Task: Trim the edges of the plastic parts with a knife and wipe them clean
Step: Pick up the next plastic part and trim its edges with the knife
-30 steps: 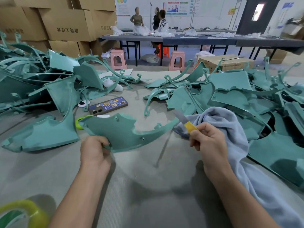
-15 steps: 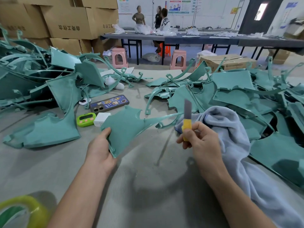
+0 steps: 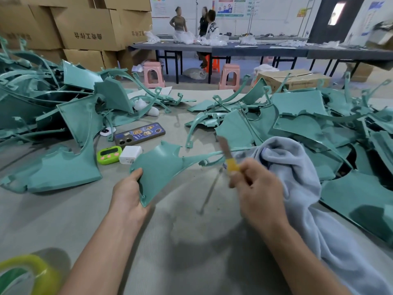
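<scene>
Tilted leftward from upright half a second ago, the knife sits in the right hand's curled fingers, its blade at the thin arm of the teal plastic part. The left hand grips the part's near edge. A grey cloth lies beside the right hand, while a green timer, a white charger and a phone lie just behind the part.

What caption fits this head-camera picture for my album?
Left hand holds a teal plastic part while the right hand grips a yellow-handled knife.

Stray items
Phone, green timer and white charger lie together; cardboard boxes and pink stools stand behind.
</scene>
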Tool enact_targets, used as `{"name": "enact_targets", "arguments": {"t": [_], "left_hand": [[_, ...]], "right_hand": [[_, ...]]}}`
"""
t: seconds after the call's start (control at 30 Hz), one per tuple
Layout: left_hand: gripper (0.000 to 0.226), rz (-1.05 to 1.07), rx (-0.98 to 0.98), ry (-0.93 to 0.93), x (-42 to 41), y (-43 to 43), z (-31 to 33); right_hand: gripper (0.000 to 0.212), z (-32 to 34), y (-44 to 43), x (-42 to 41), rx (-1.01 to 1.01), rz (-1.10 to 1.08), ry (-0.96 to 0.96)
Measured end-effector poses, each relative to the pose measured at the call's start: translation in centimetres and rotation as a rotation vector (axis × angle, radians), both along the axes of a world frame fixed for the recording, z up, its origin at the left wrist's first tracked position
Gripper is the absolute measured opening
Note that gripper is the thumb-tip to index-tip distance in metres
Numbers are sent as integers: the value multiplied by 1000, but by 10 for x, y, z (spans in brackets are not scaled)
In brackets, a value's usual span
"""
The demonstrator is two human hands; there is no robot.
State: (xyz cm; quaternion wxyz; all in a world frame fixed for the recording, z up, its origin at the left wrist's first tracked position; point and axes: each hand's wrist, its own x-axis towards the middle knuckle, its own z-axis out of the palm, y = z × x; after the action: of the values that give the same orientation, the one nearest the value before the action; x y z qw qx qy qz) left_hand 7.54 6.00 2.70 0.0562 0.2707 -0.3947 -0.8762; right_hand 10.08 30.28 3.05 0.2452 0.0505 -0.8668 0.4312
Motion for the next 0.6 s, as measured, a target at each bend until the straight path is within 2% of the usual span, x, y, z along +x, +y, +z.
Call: {"name": "enact_targets", "arguments": {"t": [0.07,0.2,0.27,0.37,0.43,0.53,0.6], "left_hand": [[17,-5,5,4,1,1,0],[15,-1,-13,-17,1,0,0],[14,12,-19,-27,0,-1,0],[16,24,-11,-23,-1,1,0],[18,33,1,-13,0,1,0],[20,38,10,-10,1,1,0],[19,27,2,-21,2,2,1]], "right_hand": [[23,-7,-12,0,68,69,-48],[29,-3,10,-22,-10,-349,-208],[25,-2,22,-24,-82,-400,-208],[24,1,11,-12,-194,-159,-104],[23,2,-4,-1,-168,30,-68],[17,-3,-22,10,44,243,-103],[17,-7,-28,10,164,243,-140]]}}
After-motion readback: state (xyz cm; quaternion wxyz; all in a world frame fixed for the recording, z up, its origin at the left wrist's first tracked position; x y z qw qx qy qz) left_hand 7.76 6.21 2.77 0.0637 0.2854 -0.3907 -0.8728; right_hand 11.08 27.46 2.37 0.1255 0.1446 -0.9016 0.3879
